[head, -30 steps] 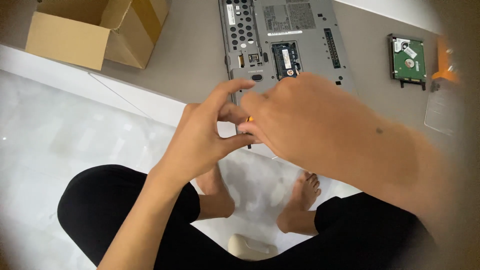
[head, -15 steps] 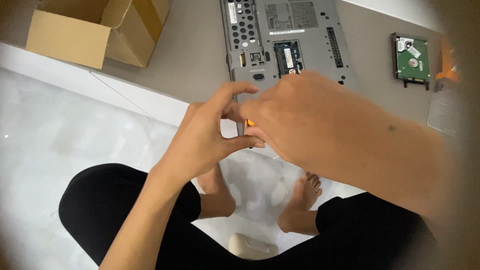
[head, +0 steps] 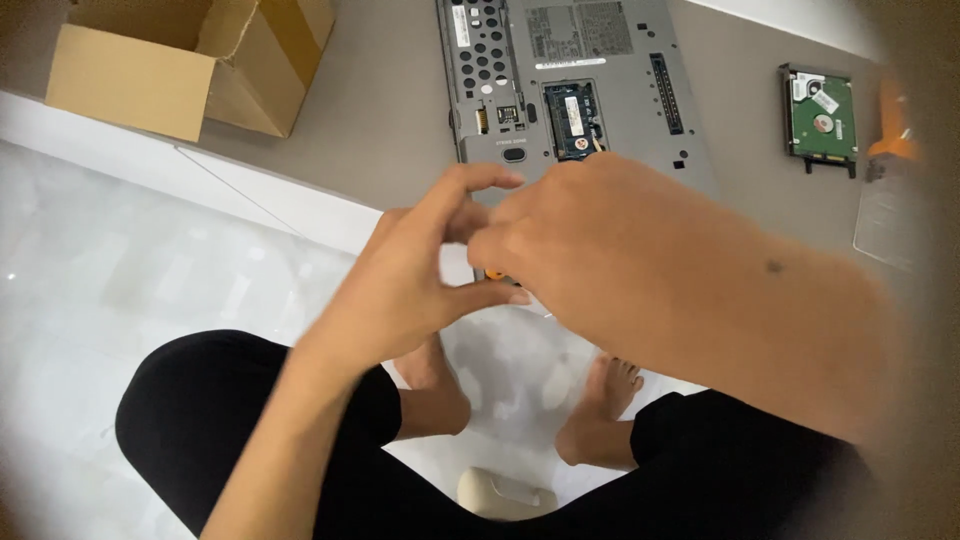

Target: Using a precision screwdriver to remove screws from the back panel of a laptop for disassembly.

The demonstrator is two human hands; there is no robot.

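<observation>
- The grey matte worktop (head: 380,120) fills the upper part of the view, its white front edge running diagonally above a pale glossy floor (head: 120,300).
- The person sits at that edge in black trousers (head: 250,440), bare feet (head: 600,410) on the floor, with a small beige rounded object (head: 500,492) lying between the legs.
- A grey metal laptop turned underside up (head: 600,70) lies on the worktop straight ahead, one small bay open and showing a green memory board (head: 572,118); the hands cover its near edge.
- An open brown cardboard box (head: 180,65) stands on the worktop far to the left, well apart from the laptop.
- The right hand (head: 610,250) comes in from the right, its broad back hiding most of what the fingers do; its grip is closed round a small orange-tipped tool (head: 493,274), of which only a sliver shows.
- The left hand (head: 420,270) meets it from below, thumb and forefinger curved in a narrow grip at the same spot, touching the right fingers; whether it actually holds the tool cannot be told.
- A bare hard drive with a green circuit board (head: 820,115) lies to the right of the laptop, near an orange object (head: 890,125) that is blurred at the picture's edge.
</observation>
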